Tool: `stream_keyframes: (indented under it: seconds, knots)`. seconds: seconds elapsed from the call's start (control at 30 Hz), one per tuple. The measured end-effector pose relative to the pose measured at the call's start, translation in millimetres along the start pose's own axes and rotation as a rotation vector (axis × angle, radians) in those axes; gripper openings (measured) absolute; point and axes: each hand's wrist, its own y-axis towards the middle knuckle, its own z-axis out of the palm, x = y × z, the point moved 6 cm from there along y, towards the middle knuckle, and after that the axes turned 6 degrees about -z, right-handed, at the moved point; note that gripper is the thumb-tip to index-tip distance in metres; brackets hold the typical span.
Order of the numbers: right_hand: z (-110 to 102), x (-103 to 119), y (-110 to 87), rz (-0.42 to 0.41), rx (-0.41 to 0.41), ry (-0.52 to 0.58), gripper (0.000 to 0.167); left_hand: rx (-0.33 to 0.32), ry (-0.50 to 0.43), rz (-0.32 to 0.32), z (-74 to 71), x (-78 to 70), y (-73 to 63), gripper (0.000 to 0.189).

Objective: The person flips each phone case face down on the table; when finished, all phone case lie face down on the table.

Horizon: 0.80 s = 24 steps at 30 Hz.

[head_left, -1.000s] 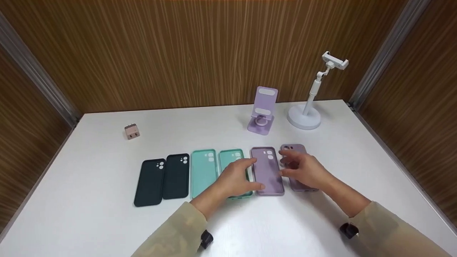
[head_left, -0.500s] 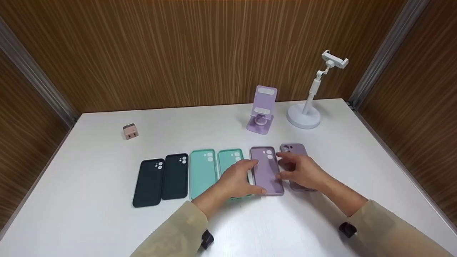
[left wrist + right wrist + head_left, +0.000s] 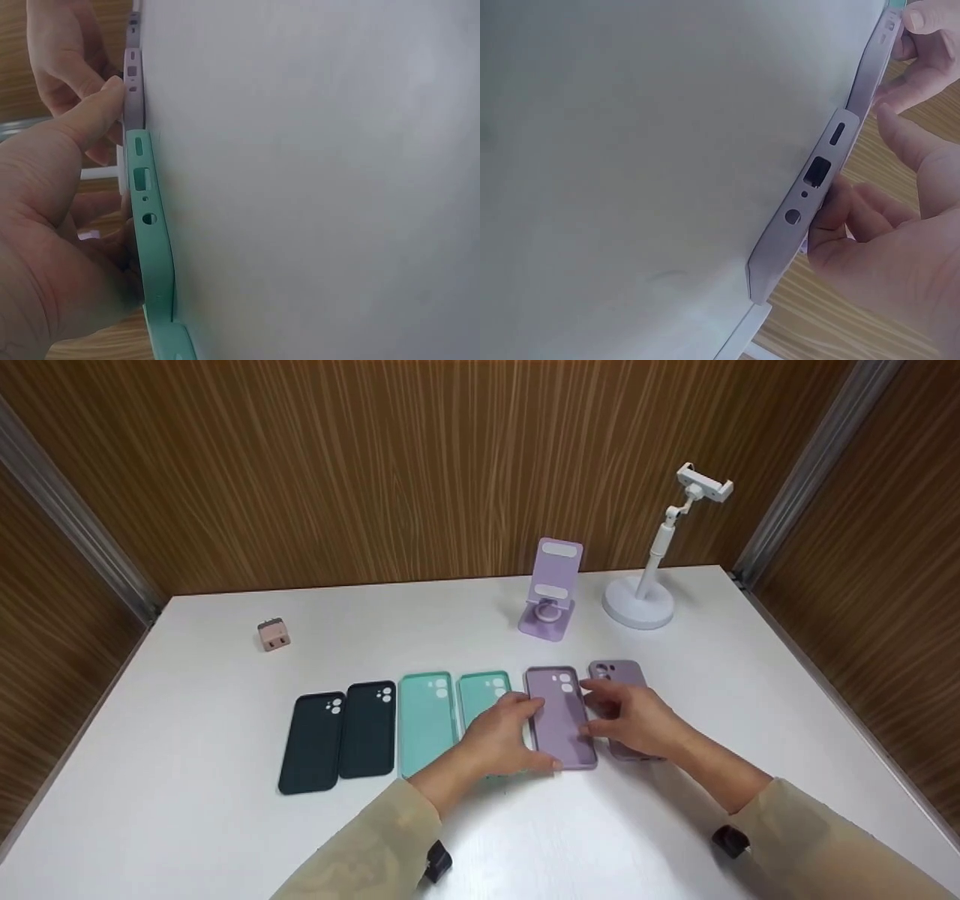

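Observation:
A purple phone case (image 3: 559, 724) lies flat between both hands, inner side up. My left hand (image 3: 499, 739) reaches over a mint phone case (image 3: 480, 690); its thumb touches the purple case's bottom edge, and a fingertip is at its left side. On the other side, the fingertips of my right hand (image 3: 637, 720) touch that case's right edge, thumb and forefinger apart. Under the right hand lies another purple phone case (image 3: 622, 671), back side up and partly covered. In the left wrist view, the left thumb meets the purple case (image 3: 133, 112) beside the mint case (image 3: 154, 255).
Left in the row lie another mint case (image 3: 425, 727) and two black cases (image 3: 367, 731). Behind stand a purple phone stand (image 3: 555, 577) and a white stand with a clamp (image 3: 639, 604). A pink charger (image 3: 274, 635) sits at the back left of the white table (image 3: 187, 720).
Both hands have shifted very slightly; the right fingertips have moved a little left onto the purple case's right edge. The cases lie almost as before.

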Motion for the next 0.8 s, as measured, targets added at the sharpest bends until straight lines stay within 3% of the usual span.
stream_keyframes:
  seconds: [0.47, 0.8]
  knots:
    - [-1.4, 1.4, 1.4, -0.002, -0.026, 0.075, 0.066, 0.007, 0.04, -0.011, 0.9, -1.4, -0.7, 0.093]
    - [-5.8, -1.1, 1.1, 0.019, -0.107, 0.367, 0.058, 0.02, 0.024, -0.037, 0.4, -0.2, 0.5, 0.095]
